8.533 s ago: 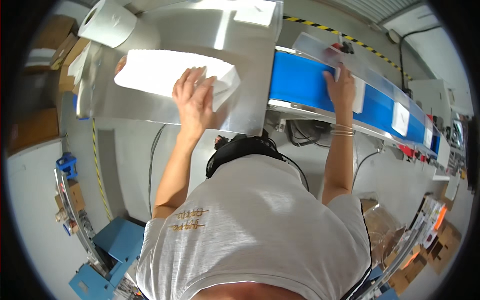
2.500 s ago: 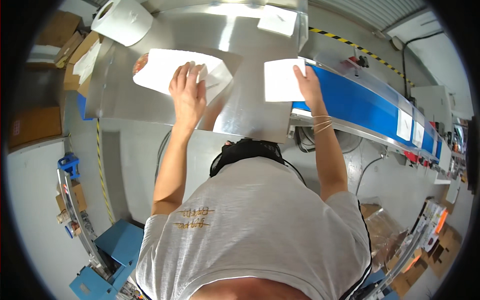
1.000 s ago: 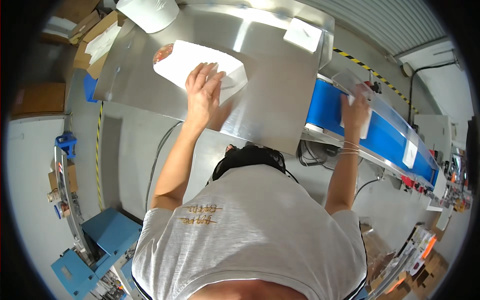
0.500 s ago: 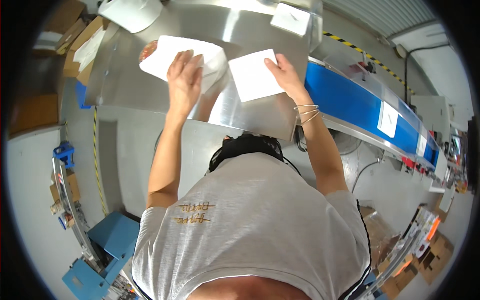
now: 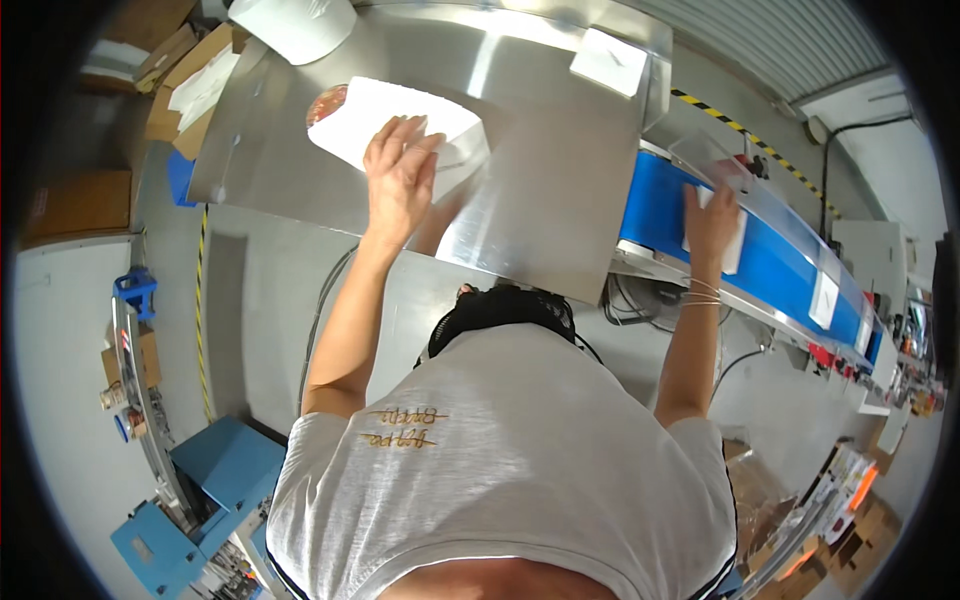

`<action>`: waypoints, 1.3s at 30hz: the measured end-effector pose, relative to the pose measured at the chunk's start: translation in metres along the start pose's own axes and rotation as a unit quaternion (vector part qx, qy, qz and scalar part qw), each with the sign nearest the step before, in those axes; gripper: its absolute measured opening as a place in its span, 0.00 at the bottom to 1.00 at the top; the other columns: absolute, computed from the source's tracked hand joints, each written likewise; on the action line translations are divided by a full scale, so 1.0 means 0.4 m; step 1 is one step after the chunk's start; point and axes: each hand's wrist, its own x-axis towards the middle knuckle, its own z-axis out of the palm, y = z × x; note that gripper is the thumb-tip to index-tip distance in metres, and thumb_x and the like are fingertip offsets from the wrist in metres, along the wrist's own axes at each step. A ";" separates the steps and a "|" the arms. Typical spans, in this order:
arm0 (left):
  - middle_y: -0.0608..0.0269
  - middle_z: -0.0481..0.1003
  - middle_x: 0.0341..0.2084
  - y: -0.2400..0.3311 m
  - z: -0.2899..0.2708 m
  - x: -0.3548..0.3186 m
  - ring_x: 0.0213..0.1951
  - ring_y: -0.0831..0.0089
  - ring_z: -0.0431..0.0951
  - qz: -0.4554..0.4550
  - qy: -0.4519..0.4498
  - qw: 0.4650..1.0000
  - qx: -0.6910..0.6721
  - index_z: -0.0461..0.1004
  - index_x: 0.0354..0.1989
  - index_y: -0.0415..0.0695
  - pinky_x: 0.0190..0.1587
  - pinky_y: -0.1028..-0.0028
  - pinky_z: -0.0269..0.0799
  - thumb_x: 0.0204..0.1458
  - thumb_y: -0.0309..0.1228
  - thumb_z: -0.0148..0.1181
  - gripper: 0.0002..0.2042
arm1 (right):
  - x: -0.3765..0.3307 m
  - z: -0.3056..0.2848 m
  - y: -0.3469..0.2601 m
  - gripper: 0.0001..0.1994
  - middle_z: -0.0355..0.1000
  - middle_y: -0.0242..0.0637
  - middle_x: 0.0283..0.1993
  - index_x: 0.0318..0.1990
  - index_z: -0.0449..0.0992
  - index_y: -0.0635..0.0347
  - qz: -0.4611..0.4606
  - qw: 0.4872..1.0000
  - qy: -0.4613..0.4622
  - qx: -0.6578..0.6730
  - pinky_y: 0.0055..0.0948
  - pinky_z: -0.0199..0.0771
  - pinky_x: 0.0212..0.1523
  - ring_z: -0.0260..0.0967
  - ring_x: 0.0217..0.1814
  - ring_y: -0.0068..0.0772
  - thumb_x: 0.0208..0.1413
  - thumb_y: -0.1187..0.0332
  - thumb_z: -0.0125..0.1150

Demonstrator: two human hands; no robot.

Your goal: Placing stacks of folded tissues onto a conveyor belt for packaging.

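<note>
On the steel table point(image 5: 560, 190), a pile of white square cards point(image 5: 405, 100) lies fanned toward the left, its right end greyish like a clear wrap. My left hand point(image 5: 400, 190) rests on the pile's near side with fingers spread. A reddish round patch point(image 5: 327, 104) shows at the pile's left end; what it belongs to is unclear. To the right, my right hand point(image 5: 714, 220) lies over a white square card point(image 5: 736, 250) on a blue conveyor belt point(image 5: 770, 265). Its thumb and fingers are apart, and the hand covers much of that card.
Farther along the belt lies another white card point(image 5: 824, 298). A clear guard point(image 5: 785, 215) runs by the belt's far side. One white card with a dark mark point(image 5: 608, 62) sits at the table's far right corner. A white roll point(image 5: 295, 25) and open cardboard boxes point(image 5: 195, 95) stand at left.
My right hand has carried its white card from above the table rightward onto the belt, and its grip has loosened. My left hand stays on the pile. Cards on the belt have moved farther along.
</note>
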 end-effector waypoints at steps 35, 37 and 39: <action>0.58 0.68 0.55 -0.034 -0.031 0.017 0.61 0.52 0.60 0.045 -0.046 0.998 0.003 0.80 0.39 0.50 0.62 0.52 0.49 0.43 0.21 0.62 0.14 | -0.005 0.022 -0.554 0.26 0.65 0.37 0.58 0.56 0.68 0.57 -0.255 0.764 -0.338 0.487 0.35 0.64 0.58 0.63 0.60 0.39 0.49 0.66 0.66; 0.55 0.67 0.56 -0.023 -0.043 0.029 0.63 0.51 0.58 0.035 -0.048 0.998 0.002 0.78 0.44 0.51 0.63 0.51 0.47 0.43 0.27 0.64 0.16 | -0.008 0.076 -0.583 0.24 0.67 0.36 0.55 0.56 0.66 0.62 -0.338 0.752 -0.311 0.473 0.31 0.63 0.59 0.64 0.58 0.34 0.53 0.65 0.64; 0.51 0.65 0.57 -0.048 -0.040 0.030 0.63 0.50 0.58 -0.002 -0.024 1.000 0.004 0.75 0.49 0.50 0.63 0.51 0.47 0.44 0.30 0.65 0.20 | -0.017 0.066 -0.574 0.22 0.69 0.35 0.53 0.55 0.67 0.64 -0.249 0.710 -0.390 0.531 0.29 0.64 0.57 0.65 0.55 0.30 0.55 0.64 0.62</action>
